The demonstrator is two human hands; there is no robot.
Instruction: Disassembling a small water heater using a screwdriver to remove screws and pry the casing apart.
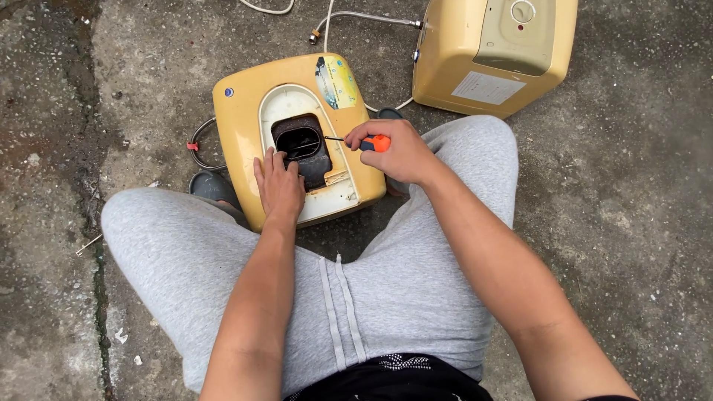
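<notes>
The person wore light grey heathered jersey trousers (405, 282) with two paler flat drawcords (338, 312) running down the front from the waistband. A black upper garment (394, 379) showed at the lower edge of the view, its hem carrying a small band of pale speckled print. Both forearms were bare, with no sleeves, gloves, watch or rings visible, and dark grey rounded footwear (212, 186) showed beside the left knee.
</notes>
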